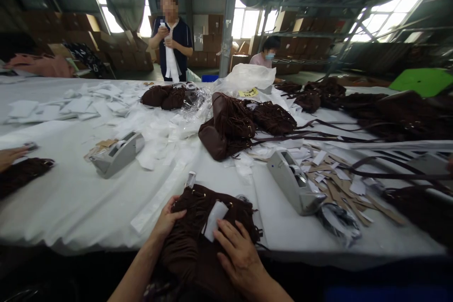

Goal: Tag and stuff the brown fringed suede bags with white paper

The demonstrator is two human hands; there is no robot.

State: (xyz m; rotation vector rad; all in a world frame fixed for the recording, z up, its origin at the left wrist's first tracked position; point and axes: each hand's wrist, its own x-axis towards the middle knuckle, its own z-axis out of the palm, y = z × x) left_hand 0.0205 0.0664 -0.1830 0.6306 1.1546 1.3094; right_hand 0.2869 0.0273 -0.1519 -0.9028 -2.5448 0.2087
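Note:
A dark brown bag (187,240) with gathered folds, fringe and gold eyelets lies at the table's front edge, close to me. My left hand (167,219) grips its upper left side, thumb on the front and the other fingers partly hidden behind. Spread flat on the bag's front is my right hand (240,252), its fingertips touching the lower right edge of a white folded strip (214,221), perhaps paper or tissue. A small clear-and-white piece (190,179) sticks up at the bag's top left corner.
Grey tape dispensers (295,184) (116,153) stand right and left. A tape roll (339,222) lies near cardboard strips (339,184). More brown bags (226,127) and white sheets (81,104) cover the table's far side. Other people's hands (12,156) show at both edges; one person stands behind.

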